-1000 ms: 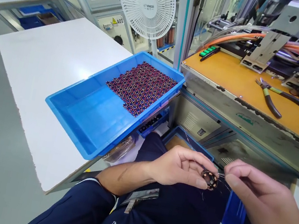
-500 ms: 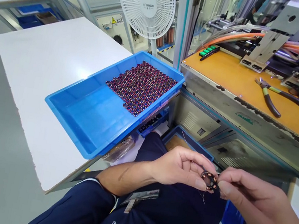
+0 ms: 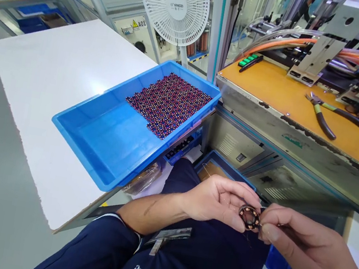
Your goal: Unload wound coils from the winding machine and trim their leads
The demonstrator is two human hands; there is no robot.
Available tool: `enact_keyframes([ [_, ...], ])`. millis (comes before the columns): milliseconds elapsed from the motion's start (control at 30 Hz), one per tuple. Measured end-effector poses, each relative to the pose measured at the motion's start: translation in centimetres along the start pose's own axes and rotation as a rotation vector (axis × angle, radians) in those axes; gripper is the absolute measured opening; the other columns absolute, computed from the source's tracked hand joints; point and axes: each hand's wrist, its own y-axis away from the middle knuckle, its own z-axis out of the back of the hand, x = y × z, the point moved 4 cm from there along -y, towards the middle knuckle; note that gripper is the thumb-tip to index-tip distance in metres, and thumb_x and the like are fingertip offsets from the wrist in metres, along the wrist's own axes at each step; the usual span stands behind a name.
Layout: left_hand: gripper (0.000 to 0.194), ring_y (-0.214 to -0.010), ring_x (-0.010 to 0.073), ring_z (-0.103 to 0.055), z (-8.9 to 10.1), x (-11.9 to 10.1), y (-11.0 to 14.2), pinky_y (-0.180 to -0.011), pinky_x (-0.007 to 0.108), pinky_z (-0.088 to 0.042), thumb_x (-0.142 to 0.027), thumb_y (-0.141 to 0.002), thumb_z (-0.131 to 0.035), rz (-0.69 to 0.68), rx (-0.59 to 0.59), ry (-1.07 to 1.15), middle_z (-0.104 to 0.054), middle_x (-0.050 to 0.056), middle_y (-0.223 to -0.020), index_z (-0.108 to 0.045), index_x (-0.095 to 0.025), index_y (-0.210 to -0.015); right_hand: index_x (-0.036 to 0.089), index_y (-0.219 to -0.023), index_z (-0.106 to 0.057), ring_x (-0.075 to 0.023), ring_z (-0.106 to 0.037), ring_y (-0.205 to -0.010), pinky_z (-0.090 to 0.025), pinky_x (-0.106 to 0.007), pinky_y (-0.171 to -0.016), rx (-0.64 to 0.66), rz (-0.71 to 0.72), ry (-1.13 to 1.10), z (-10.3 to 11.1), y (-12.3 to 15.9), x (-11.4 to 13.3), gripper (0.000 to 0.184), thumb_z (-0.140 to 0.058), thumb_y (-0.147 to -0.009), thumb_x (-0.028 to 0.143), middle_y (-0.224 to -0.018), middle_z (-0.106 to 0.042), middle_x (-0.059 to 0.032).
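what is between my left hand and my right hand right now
A small copper-wound ring, pinched by the left hand, with the right hand's fingertips at its edge; the head view shows this.

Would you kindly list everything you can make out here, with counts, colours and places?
Near table: one, white, left
Tray: one, blue, on near table
Small parts: many, dark with red and blue specks, in tray
Fan: one, white, beyond tray
Worktop: one, orange, right
Pliers: one, dark and green handles, on worktop
Hoses: several, orange and clear, above worktop
Ring-shaped part: one, black and copper, between hands
Left hand: one, bare, holding ring-shaped part
Right hand: one, bare, pinched at ring's edge
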Motion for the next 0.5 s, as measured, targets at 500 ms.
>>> enact_keyframes([
  [500,0.051,-0.07,0.007,-0.067,-0.51,-0.6,0.04,-0.071,0.021,-0.059,-0.007,-0.038,-0.095,-0.05,0.042,-0.045,-0.061,0.0,-0.095,-0.079,-0.017,-0.086,0.027,-0.086,-0.064,-0.0115,-0.064,-0.073,-0.05,-0.015,-0.055,0.041,0.091,0.127,-0.28,0.49,0.39,0.016,-0.056,-0.096,0.037,-0.083,-0.067,0.004],
])
